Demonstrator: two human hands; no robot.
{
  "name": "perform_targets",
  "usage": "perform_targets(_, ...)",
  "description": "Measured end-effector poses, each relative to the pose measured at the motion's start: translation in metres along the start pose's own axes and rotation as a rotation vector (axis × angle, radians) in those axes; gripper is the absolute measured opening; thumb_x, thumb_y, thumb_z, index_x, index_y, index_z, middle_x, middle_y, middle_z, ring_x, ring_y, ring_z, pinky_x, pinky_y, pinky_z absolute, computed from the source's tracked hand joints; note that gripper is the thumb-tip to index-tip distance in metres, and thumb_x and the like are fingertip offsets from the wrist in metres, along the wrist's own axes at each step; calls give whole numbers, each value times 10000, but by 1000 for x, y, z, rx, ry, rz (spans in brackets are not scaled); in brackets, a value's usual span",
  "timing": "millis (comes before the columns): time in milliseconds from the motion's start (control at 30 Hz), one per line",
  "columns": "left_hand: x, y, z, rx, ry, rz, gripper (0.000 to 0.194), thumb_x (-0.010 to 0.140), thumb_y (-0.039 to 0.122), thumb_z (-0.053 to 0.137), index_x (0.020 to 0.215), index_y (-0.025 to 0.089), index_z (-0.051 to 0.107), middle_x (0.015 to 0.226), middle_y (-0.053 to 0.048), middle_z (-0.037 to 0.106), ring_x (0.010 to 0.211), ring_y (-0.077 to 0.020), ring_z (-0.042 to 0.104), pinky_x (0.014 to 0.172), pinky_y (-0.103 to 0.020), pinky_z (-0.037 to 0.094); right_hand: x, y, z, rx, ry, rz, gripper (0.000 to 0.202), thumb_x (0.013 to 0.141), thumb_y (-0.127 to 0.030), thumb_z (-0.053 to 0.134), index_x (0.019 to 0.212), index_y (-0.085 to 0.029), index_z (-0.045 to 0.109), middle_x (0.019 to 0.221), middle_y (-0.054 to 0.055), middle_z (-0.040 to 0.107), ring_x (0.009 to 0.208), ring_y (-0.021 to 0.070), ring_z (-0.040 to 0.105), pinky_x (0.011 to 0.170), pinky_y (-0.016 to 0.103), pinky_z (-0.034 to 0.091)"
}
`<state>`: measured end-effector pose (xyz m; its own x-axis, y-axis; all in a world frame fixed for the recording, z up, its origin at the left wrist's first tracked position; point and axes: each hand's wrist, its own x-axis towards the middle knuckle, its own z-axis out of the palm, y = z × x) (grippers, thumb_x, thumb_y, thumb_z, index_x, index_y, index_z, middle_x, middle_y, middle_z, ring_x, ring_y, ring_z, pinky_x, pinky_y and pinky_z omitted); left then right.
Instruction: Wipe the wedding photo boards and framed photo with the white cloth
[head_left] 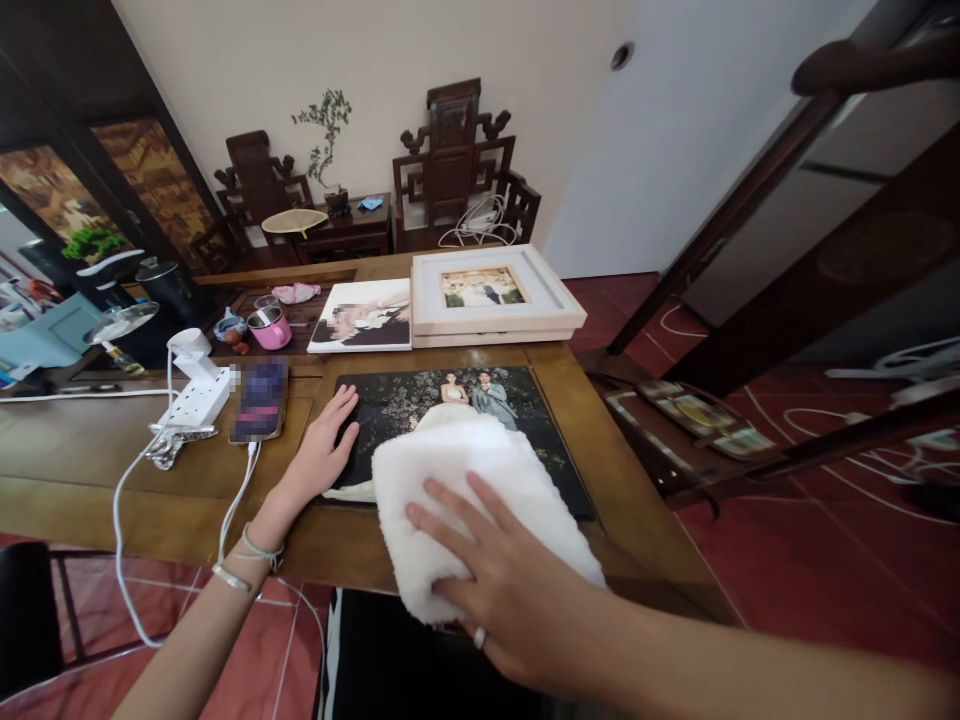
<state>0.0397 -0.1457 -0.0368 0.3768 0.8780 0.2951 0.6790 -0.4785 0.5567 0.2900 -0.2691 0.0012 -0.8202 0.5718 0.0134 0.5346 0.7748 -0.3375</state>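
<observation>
Nearest, the right hand (499,580), its forearm cut off at the frame's edge, lay with fingers spread on a thick white cloth (450,455), thumb pressed into a fold. The cloth hid much of a dark photo panel (390,395) lying on the wooden table (589,430). The left hand (330,440) rested, fingers extended, at the panel's left edge. Beyond lay a partly pixelated print (367,315) and a pale framed picture (484,290), its small figures hard to make out.
</observation>
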Motion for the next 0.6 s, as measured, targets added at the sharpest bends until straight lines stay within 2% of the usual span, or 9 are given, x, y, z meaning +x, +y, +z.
perform_targets(100, 0, 1, -1, 4, -7, -3, 473, 940, 367, 414, 1350, 145, 492, 1470, -136, 424, 1409, -235, 307, 1164, -464, 234, 5, 23, -5, -48, 48, 33, 332, 751, -187, 583, 1068, -204, 680, 1496, 148, 359, 1401, 402, 186, 1073, 695, 123)
perform_targets(300, 0, -1, 0, 2, -2, 4, 467, 945, 368, 406, 1360, 167, 482, 1472, -122, 423, 1409, -232, 308, 1157, -485, 240, 25, 110, -31, -222, 175, 148, 323, 795, -131, 500, 1086, -133, 640, 1430, 190, 439, 1372, 361, 291, 1064, 630, 252)
perform_targets(400, 0, -1, 0, -6, 4, 1, 467, 941, 376, 415, 1354, 171, 491, 1466, -121, 432, 1406, -236, 315, 1155, -486, 244, 32, 140, -41, -266, 206, 190, 305, 832, -145, 469, 1086, -87, 628, 1334, 247, 512, 1343, 365, 344, 1037, 596, 315)
perform_targets(500, 0, -1, 0, -6, 6, 0, 465, 940, 376, 418, 1351, 174, 494, 1465, -118, 435, 1405, -233, 316, 1155, -486, 245, 32, 140, -41, -271, 232, 217, 308, 838, -134, 450, 1080, -77, 631, 1315, 254, 526, 1334, 376, 352, 1030, 605, 316)
perform_targets(600, 0, -1, 0, 2, 10, 1, 461, 942, 365, 412, 1350, 166, 494, 1465, -121, 433, 1406, -222, 317, 1157, -478, 246, 21, 108, -27, -248, 223, 238, 325, 795, -113, 478, 1069, -110, 651, 1402, 210, 465, 1357, 400, 300, 1050, 656, 245)
